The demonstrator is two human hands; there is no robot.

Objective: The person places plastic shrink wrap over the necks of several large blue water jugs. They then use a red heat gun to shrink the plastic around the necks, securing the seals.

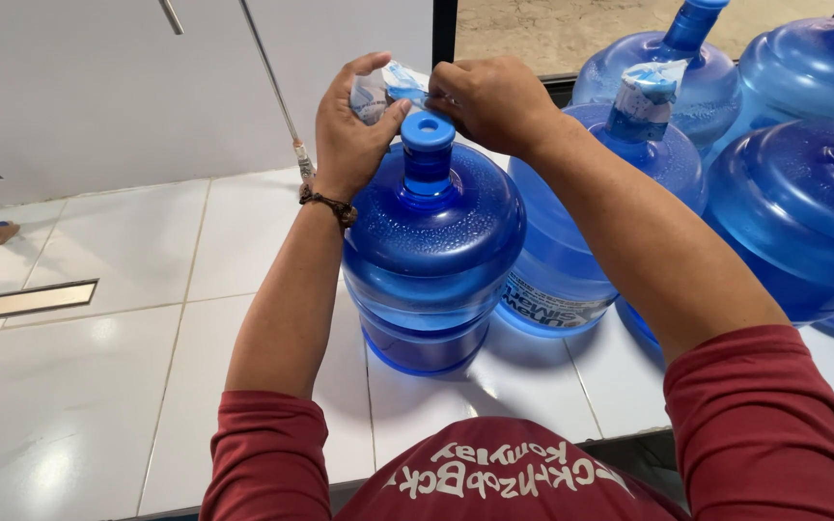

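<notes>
Both hands' grip [407, 96] on seal wrapper [388, 87], jug [431, 251] upright

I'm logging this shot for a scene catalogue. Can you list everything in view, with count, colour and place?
Water jugs: at least five, blue, on the tiled surface; the nearest with a blue cap under the hands, the rest behind and to its right.
Plastic seal wrap: one, clear with blue, between both hands above the nearest jug.
Sealed neck wrap: one, pale blue, on the jug behind.
Tiled surface: white, glossy.
Metal strip: one, silver, far left.
Wristband: one, dark, left wrist.
Left hand: grip on the wrap.
Right hand: grip on the wrap.
Sleeves: two, red, at the bottom.
</notes>
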